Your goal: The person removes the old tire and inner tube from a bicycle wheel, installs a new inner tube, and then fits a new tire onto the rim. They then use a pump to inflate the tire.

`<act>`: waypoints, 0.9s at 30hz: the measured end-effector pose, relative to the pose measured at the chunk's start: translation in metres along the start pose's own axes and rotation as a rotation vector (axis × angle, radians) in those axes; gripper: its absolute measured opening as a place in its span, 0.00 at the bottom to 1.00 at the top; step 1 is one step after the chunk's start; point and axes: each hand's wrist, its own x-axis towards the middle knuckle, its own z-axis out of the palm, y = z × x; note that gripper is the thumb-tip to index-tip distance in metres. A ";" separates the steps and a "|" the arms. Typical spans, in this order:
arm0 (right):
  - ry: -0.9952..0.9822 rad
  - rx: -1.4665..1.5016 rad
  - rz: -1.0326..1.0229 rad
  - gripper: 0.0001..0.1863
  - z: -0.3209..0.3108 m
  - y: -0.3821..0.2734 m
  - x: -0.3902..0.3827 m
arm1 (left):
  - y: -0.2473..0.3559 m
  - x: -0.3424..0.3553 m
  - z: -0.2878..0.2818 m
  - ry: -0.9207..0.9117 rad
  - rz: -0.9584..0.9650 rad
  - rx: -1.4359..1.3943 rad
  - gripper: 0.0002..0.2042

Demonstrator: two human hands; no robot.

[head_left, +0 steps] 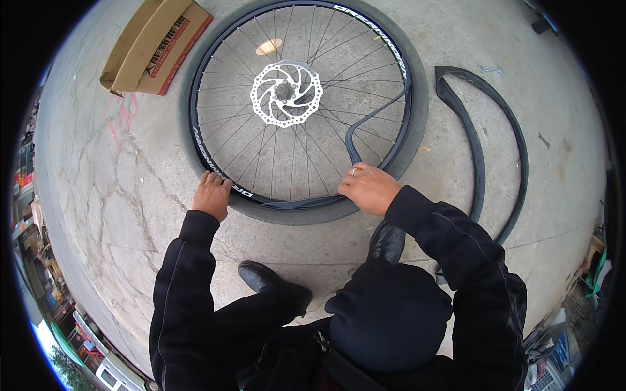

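One dark rubber strip (350,139) runs into the right fingers (348,187).

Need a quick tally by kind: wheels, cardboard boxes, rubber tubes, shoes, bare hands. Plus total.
Wheel: 1
Cardboard box: 1
Rubber tubes: 2 (tube at the wheel, loose tube on the floor)
Shoes: 2 (left shoe, right shoe)
Bare hands: 2 (left hand, right hand)
Total: 8
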 end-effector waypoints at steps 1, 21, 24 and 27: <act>0.039 0.003 -0.011 0.09 0.005 -0.002 0.004 | -0.002 -0.007 -0.004 0.047 -0.006 0.057 0.15; 0.120 0.290 0.183 0.05 0.054 -0.040 0.041 | 0.136 -0.006 0.012 0.176 0.240 -0.174 0.09; 0.124 0.278 0.186 0.05 0.055 -0.043 0.045 | 0.141 -0.012 0.015 0.183 0.237 -0.109 0.09; 0.036 0.246 0.142 0.10 0.053 -0.045 0.052 | 0.139 -0.016 0.016 0.363 0.253 -0.097 0.08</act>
